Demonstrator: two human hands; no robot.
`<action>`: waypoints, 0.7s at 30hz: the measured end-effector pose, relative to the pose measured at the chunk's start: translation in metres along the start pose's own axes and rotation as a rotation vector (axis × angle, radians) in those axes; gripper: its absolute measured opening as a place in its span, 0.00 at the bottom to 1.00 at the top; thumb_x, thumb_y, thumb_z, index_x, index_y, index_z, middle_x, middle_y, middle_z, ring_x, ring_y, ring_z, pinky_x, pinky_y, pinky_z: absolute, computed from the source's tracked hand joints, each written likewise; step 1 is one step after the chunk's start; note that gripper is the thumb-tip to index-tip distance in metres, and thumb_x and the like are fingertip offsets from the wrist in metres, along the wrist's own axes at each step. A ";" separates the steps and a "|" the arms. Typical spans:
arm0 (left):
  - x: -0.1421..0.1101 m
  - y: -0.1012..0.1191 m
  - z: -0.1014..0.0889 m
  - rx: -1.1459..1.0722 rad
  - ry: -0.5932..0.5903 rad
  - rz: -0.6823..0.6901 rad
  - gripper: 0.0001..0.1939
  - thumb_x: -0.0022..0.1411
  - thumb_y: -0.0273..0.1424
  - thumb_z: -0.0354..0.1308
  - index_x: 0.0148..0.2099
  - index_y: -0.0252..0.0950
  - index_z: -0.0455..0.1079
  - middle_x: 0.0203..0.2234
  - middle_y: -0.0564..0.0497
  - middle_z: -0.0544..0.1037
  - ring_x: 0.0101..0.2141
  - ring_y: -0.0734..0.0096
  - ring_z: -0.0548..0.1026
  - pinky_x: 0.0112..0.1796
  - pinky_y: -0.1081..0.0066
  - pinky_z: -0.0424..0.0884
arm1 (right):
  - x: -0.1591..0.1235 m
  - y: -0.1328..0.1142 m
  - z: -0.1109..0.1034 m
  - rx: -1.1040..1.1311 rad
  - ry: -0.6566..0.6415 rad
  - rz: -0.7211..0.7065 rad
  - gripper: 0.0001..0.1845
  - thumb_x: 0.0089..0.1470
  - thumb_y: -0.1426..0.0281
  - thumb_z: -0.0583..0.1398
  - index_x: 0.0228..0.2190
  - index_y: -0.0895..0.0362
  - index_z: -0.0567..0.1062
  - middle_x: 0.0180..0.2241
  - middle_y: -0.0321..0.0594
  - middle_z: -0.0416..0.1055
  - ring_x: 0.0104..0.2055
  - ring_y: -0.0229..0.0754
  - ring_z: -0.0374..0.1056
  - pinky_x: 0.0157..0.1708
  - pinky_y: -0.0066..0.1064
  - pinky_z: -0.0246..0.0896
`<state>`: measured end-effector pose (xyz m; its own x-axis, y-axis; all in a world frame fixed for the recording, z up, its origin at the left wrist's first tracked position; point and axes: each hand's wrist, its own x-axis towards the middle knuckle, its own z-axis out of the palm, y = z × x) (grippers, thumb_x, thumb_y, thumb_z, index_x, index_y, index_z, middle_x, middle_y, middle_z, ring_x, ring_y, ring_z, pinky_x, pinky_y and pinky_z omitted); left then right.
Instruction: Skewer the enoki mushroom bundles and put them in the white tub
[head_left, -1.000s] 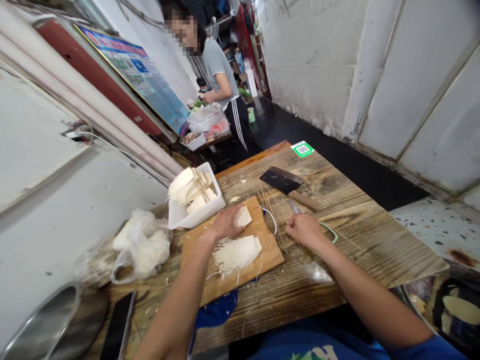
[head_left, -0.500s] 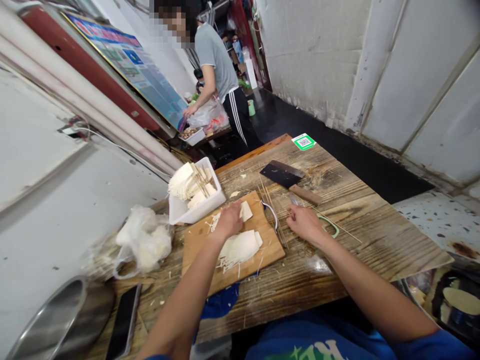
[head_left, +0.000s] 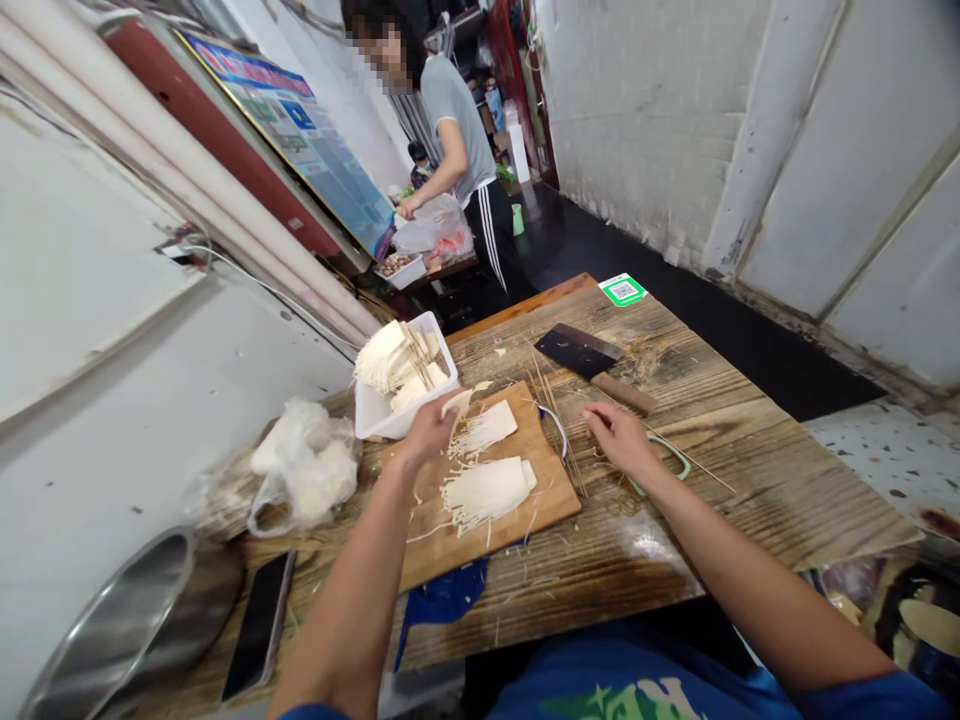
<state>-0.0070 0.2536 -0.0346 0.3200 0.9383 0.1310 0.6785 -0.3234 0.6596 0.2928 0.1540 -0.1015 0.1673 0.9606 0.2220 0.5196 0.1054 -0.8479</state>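
My left hand (head_left: 431, 430) is closed around a small pale piece of enoki mushroom (head_left: 457, 402), just above the far left edge of the wooden cutting board (head_left: 551, 480). On the board lie two flat bunches of enoki, a smaller bunch (head_left: 491, 425) and a larger bunch (head_left: 491, 492) nearer me. To the right of the board, my right hand (head_left: 616, 437) hovers low with fingertips pinched together; whatever they may hold is hidden. Beside it are green-handled scissors (head_left: 681, 458) and a thin skewer (head_left: 705, 465). More bamboo skewers (head_left: 559, 425) lie along the board's right edge.
A white tub (head_left: 375, 420) of skewered enoki stands behind the board. The cleaver (head_left: 577, 352) rests at the back right. To the left are a plastic bag (head_left: 307, 465), a phone (head_left: 259, 625) and a steel pot (head_left: 142, 630). Another person (head_left: 465, 140) works beyond the table.
My left hand has lifted off the smaller enoki bunch and moved left towards the tub, with a piece in its fingers. My right hand stays in nearly the same place. The view has shifted slightly.
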 end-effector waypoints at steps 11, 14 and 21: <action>-0.058 -0.028 -0.085 -0.842 0.288 -0.085 0.32 0.52 0.41 0.62 0.57 0.31 0.62 0.49 0.39 0.74 0.48 0.54 0.73 0.48 0.59 0.70 | 0.000 -0.008 0.000 0.042 -0.039 -0.159 0.18 0.53 0.69 0.50 0.40 0.59 0.75 0.32 0.43 0.75 0.35 0.44 0.71 0.39 0.36 0.65; -0.077 -0.029 -0.094 -0.987 0.273 -0.101 0.31 0.53 0.38 0.60 0.57 0.30 0.61 0.50 0.38 0.73 0.50 0.53 0.71 0.50 0.57 0.69 | 0.001 -0.029 -0.006 0.021 -0.108 -0.209 0.19 0.57 0.66 0.50 0.44 0.59 0.74 0.26 0.38 0.74 0.30 0.41 0.70 0.36 0.34 0.66; -0.116 -0.013 -0.071 -1.096 0.010 -0.167 0.28 0.55 0.38 0.57 0.54 0.26 0.65 0.49 0.34 0.74 0.51 0.49 0.71 0.51 0.55 0.67 | -0.001 -0.107 -0.010 -0.155 -0.260 -0.590 0.17 0.59 0.70 0.51 0.44 0.56 0.76 0.39 0.43 0.76 0.40 0.41 0.72 0.41 0.31 0.65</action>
<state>-0.1000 0.1575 -0.0064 0.2703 0.9626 -0.0175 -0.2414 0.0854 0.9667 0.2451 0.1394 -0.0060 -0.3803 0.7856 0.4881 0.5795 0.6137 -0.5362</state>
